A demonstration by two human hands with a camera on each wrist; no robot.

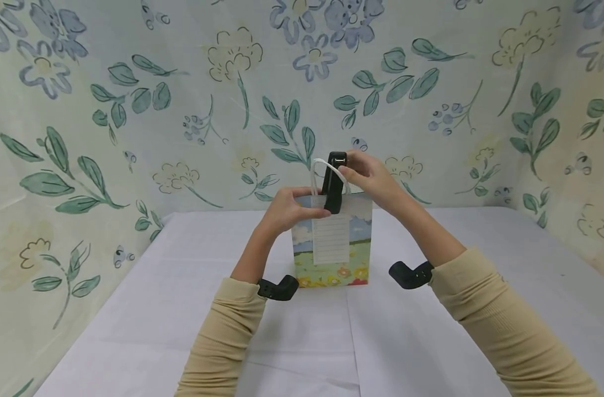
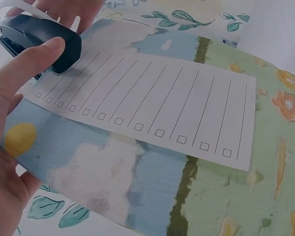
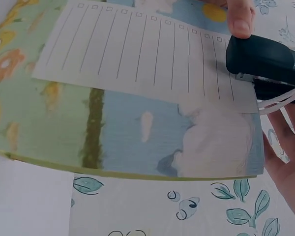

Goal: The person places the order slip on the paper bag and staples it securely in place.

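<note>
A paper gift bag [image 1: 360, 248] with a painted sky and flower meadow stands upright on the table. Against its front lies a lined checklist sheet [image 1: 331, 242], its top end under a black stapler [image 1: 334, 179]. The stapler straddles the bag's top edge beside a white cord handle [image 1: 319, 160]. My left hand [image 1: 288, 212] presses its thumb on the stapler's front end, with the other fingers behind the bag. My right hand [image 1: 368, 175] grips the stapler's rear end from above. In the right wrist view, the stapler [image 3: 265, 56] overlaps the sheet's end.
A white cloth [image 1: 302, 342] with fold creases covers the table. Behind and at the sides hangs a floral curtain [image 1: 197, 149]. Black wrist mounts [image 1: 279, 288] stick out from both sleeves below the hands, one on either side of the bag.
</note>
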